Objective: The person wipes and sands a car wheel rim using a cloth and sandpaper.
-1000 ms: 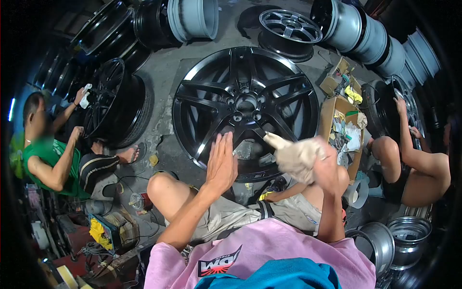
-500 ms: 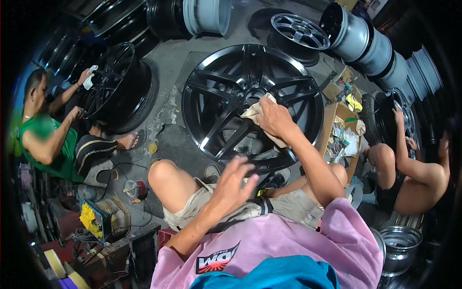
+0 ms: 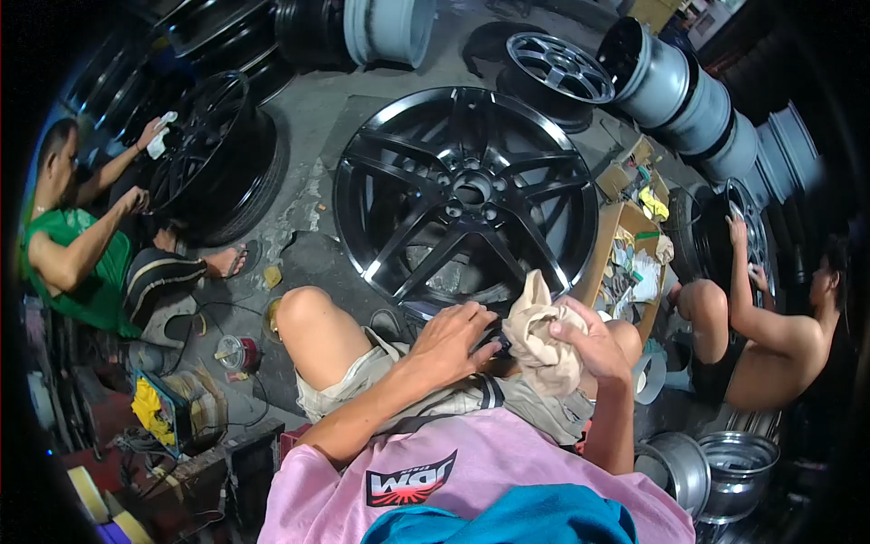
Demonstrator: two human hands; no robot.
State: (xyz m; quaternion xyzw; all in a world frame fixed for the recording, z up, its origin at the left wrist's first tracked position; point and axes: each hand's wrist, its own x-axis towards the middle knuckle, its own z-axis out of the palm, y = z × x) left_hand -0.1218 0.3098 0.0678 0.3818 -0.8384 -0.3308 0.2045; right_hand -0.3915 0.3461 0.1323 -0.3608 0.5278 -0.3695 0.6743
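Observation:
A crumpled beige cloth (image 3: 542, 349) is gripped in my right hand (image 3: 594, 344), held up near my right knee. My left hand (image 3: 453, 343) is beside it, over my lap, with its fingers loosely stretched and nothing in them. Both hands are close to the near rim of a large black wheel rim (image 3: 433, 227). That rim lies face up before me, with several spokes and bright polished bands on its outer lip. I cannot tell whether the left fingertips touch it.
On the right stands a cardboard box (image 3: 605, 254) of sandpaper-like scraps and tools. One person (image 3: 86, 245) wipes a dark rim at left; another person (image 3: 779, 335) handles a rim at right. Silver rims (image 3: 675, 86) are lined up behind. A can (image 3: 237, 352) sits at lower left.
My right hand has pulled the cloth from the wheel's hub back toward my body. My left hand has moved slightly forward and right, closer to the rim's near edge.

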